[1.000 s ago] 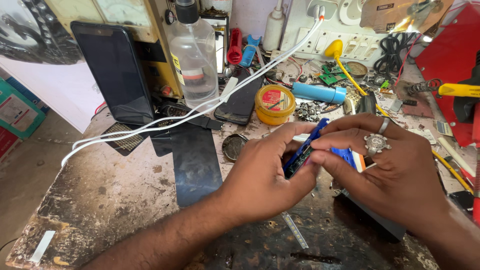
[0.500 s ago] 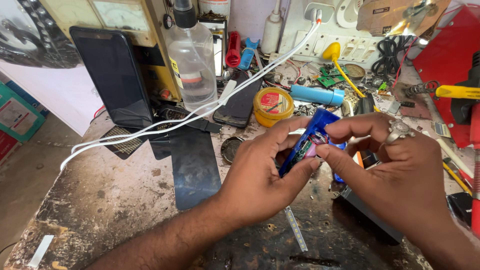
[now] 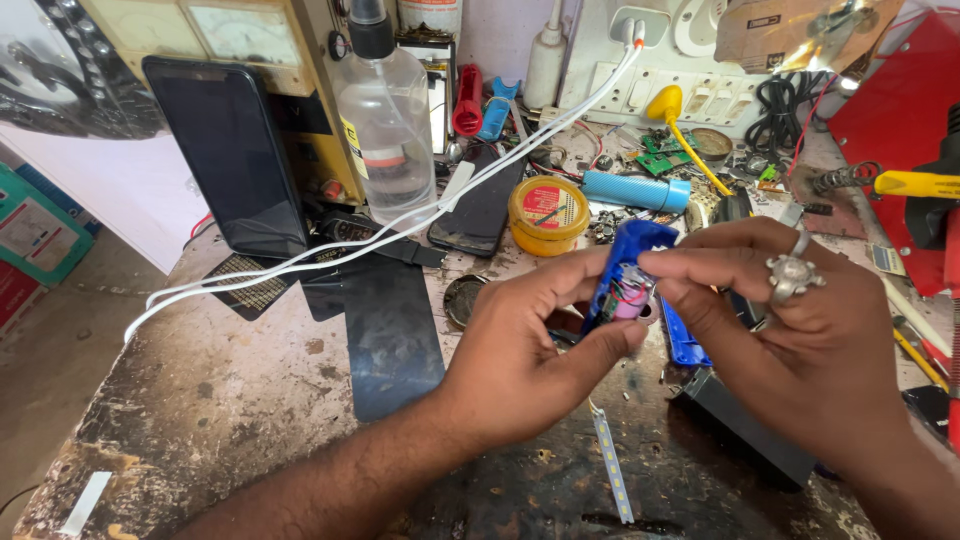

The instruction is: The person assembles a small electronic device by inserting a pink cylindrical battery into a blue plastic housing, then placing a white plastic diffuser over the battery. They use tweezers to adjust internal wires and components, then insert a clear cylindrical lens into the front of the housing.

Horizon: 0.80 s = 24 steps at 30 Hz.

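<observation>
**Blue Casing Held Open Over a Cluttered Surface**

While both hands meet above the worn surface (image 3: pixel 200 400), the left hand (image 3: pixel 520 360) is closed around a blue casing (image 3: pixel 628 270), thumb and fingers pinching its lower end, so that the casing stands tilted with its open side showing a pink cell and wires. The right hand (image 3: pixel 800 340), wearing a silver ring (image 3: pixel 790 278), has its fingertips curled onto the casing's upper edge.

Behind them sits a round yellow tin (image 3: pixel 548 212) with a red label on its lid, just beside a clear bottle (image 3: pixel 385 120) bearing a yellow sticker. A green and red box (image 3: pixel 35 235) lies at the far left, below the surface's edge. A brown cardboard piece (image 3: pixel 800 30) hangs at the top right.

Compared with half a second earlier, the casing stands more upright and the right hand's fingers have shifted to its top.
</observation>
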Each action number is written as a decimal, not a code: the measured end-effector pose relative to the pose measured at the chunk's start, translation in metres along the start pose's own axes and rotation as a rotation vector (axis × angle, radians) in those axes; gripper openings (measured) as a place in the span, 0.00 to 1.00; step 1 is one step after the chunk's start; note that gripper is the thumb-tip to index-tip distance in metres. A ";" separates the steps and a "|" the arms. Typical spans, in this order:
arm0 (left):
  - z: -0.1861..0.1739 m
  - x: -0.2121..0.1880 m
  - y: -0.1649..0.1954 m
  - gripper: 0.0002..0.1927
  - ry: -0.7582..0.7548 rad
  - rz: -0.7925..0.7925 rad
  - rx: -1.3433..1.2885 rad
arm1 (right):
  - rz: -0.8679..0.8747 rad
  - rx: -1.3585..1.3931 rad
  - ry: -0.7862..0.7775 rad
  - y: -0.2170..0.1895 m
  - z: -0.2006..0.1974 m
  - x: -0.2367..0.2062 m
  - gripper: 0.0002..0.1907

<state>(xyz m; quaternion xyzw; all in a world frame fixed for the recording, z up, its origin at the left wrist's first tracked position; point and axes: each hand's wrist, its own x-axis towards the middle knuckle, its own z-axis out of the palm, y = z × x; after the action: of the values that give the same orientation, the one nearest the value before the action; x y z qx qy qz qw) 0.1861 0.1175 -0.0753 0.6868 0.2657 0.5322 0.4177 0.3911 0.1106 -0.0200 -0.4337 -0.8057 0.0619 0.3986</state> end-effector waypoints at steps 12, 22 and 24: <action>-0.003 0.002 0.007 0.21 0.005 0.003 0.169 | -0.291 -0.327 -0.017 0.005 -0.002 0.002 0.10; -0.009 -0.008 0.022 0.22 -0.007 -0.036 0.178 | -0.249 -0.353 -0.062 -0.011 -0.001 -0.001 0.10; -0.007 -0.003 0.021 0.22 -0.006 -0.029 0.181 | -0.207 -0.337 -0.089 -0.011 -0.001 0.004 0.09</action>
<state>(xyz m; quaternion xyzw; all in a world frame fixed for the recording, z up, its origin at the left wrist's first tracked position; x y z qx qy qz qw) 0.1771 0.1068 -0.0583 0.7194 0.3214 0.4977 0.3626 0.3837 0.1065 -0.0123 -0.4061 -0.8617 -0.0959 0.2886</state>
